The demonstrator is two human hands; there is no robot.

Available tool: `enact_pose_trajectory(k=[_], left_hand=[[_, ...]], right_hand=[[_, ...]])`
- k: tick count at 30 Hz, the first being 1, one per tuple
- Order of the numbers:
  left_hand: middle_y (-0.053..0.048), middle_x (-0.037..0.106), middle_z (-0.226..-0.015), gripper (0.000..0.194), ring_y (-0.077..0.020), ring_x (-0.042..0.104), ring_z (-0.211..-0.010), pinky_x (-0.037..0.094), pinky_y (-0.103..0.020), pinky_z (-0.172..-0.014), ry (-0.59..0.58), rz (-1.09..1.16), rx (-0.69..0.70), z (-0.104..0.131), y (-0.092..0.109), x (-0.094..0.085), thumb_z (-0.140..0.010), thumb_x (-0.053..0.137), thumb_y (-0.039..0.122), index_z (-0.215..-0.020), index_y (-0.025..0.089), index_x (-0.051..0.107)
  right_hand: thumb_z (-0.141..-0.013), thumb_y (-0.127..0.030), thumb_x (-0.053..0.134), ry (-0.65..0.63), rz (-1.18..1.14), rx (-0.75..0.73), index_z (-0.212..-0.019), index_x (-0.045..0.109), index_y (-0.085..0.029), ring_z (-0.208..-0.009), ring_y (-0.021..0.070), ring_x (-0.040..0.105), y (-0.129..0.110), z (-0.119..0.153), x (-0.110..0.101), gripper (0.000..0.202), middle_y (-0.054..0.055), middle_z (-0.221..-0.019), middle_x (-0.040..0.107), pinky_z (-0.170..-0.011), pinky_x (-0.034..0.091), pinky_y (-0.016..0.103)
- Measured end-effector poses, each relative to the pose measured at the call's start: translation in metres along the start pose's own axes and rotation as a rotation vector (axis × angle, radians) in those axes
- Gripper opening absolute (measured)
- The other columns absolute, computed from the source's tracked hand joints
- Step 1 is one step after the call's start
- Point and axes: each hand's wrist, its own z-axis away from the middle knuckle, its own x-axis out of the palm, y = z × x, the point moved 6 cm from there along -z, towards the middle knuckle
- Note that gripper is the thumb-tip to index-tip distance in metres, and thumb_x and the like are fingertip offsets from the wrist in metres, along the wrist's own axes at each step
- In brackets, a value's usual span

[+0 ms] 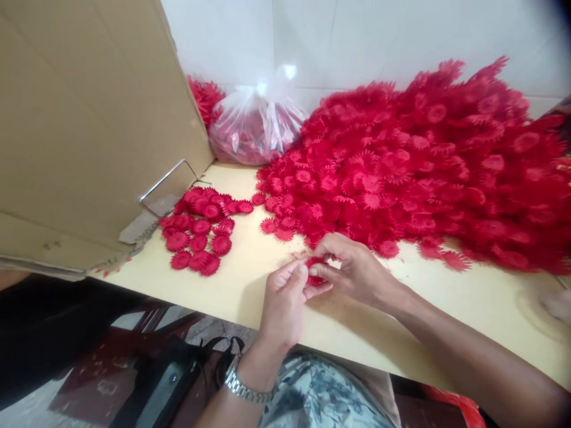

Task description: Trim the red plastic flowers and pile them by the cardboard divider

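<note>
A small, vivid red piece [316, 273], partly hidden by fingers, is pinched between the left grip [285, 297] and the right grip [357, 270], both closed on it over the tabletop [252, 255] near its front edge. That pale yellow surface carries a big heap [379, 160] of red, tooth-rimmed discs and a smaller cluster [197, 242] leftward. A white wall [357, 35] stands behind. Red bits fill a clear, gathered bag [259, 128]; cardboard [89, 131] rises beside it.

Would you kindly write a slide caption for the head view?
Left hand and right hand hold a red piece before a large red pile.
</note>
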Motion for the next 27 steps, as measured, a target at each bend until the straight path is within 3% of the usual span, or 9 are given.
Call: enact_pose_trajectory(k=[4,10,15,17,20,22,24,27], left_hand=[[-0.004,0.065,-0.079,0.016,-0.0142,0.061,-0.076,0.054,-0.034,-0.077,0.0,-0.043,0.046,0.002,0.0,-0.003,-0.079,0.06,0.026,-0.082,0.011,0.067],[0.003,0.054,-0.06,0.017,-0.0092,0.055,-0.064,0.055,-0.03,-0.073,0.055,-0.076,0.106,0.0,0.001,-0.008,-0.079,0.06,0.027,-0.069,0.014,0.063],[0.002,0.059,-0.06,0.014,-0.0106,0.058,-0.059,0.056,-0.032,-0.068,0.101,-0.073,0.08,0.001,0.003,-0.012,-0.077,0.06,0.026,-0.073,0.013,0.063],[0.0,0.06,-0.059,0.016,-0.0127,0.061,-0.058,0.056,-0.034,-0.068,0.126,-0.083,0.045,0.003,0.003,-0.016,-0.077,0.06,0.027,-0.072,0.011,0.062],[-0.001,0.06,-0.056,0.018,-0.0152,0.064,-0.06,0.055,-0.036,-0.07,0.15,-0.065,0.006,0.003,0.004,-0.019,-0.076,0.062,0.027,-0.068,0.01,0.06],[0.0,0.06,-0.057,0.016,-0.0164,0.065,-0.063,0.055,-0.036,-0.071,0.16,-0.012,-0.02,0.002,0.004,-0.019,-0.075,0.063,0.025,-0.067,0.011,0.058],[0.0,0.061,-0.059,0.015,-0.0178,0.066,-0.065,0.055,-0.037,-0.071,0.166,0.055,-0.051,0.002,0.002,-0.018,-0.074,0.063,0.024,-0.068,0.012,0.056],[-0.001,0.064,-0.06,0.016,-0.0209,0.068,-0.066,0.055,-0.041,-0.072,0.154,0.125,-0.09,0.001,0.0,-0.017,-0.074,0.063,0.024,-0.066,0.013,0.055]], right_hand=[[-0.084,-0.013,0.051,0.049,0.025,-0.063,-0.074,0.056,-0.017,-0.064,0.012,0.051,0.0,0.002,-0.005,0.011,0.001,-0.066,0.056,-0.057,0.04,0.022],[-0.087,-0.009,0.037,0.136,0.429,-0.261,-0.078,0.058,-0.014,-0.061,0.0163,0.05,-0.013,0.007,0.002,0.023,0.006,-0.065,0.059,-0.057,0.04,0.026],[-0.083,-0.005,0.04,0.206,0.595,-0.26,-0.075,0.059,-0.013,-0.061,0.0171,0.05,-0.007,0.007,-0.005,0.022,0.006,-0.064,0.058,-0.056,0.038,0.028],[-0.082,-0.004,0.041,0.293,0.663,-0.231,-0.075,0.059,-0.013,-0.061,0.0171,0.05,-0.002,0.003,-0.023,0.022,0.006,-0.062,0.057,-0.055,0.037,0.028],[-0.084,-0.007,0.039,0.417,0.803,-0.104,-0.077,0.061,-0.013,-0.063,0.0184,0.051,0.012,-0.01,-0.071,0.024,0.008,-0.063,0.055,-0.057,0.037,0.031],[-0.089,-0.014,0.034,0.508,0.878,0.044,-0.085,0.063,-0.015,-0.072,0.0215,0.053,0.025,-0.02,-0.111,0.03,0.011,-0.073,0.058,-0.061,0.039,0.035],[-0.093,-0.026,0.029,0.521,0.896,0.099,-0.097,0.064,-0.023,-0.087,0.0271,0.054,0.033,-0.028,-0.141,0.035,0.011,-0.089,0.061,-0.072,0.042,0.045],[-0.092,-0.036,0.034,0.454,0.848,0.073,-0.107,0.059,-0.038,-0.104,0.0312,0.049,0.034,-0.03,-0.147,0.03,0.004,-0.105,0.06,-0.084,0.039,0.053]])
